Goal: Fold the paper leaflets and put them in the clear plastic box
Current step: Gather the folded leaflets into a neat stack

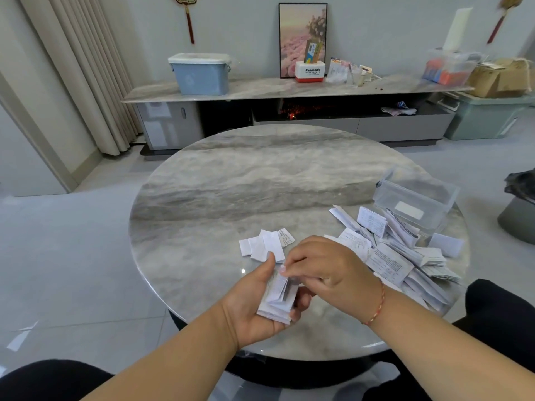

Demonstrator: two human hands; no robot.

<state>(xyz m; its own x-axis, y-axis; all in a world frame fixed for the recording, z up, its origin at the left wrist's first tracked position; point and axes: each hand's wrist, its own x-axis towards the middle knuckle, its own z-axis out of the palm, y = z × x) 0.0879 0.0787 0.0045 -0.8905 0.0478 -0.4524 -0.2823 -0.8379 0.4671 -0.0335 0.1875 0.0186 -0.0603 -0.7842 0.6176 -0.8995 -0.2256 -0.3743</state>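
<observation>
A white and red box [309,71] on the long marble-topped sideboard [260,89] reads "Panasonic". On the round, glossy grey marble table [231,192], the left hand [254,302] cups a thick folded leaflet [279,296], fingers curled under it, while the right hand [327,270] pinches its top edge. Small folded white slips [265,244] lie just beyond the hands. A loose heap of printed leaflets [399,256] touches the clear plastic box [417,198], rectangular, bearing a white label too blurred to read.
</observation>
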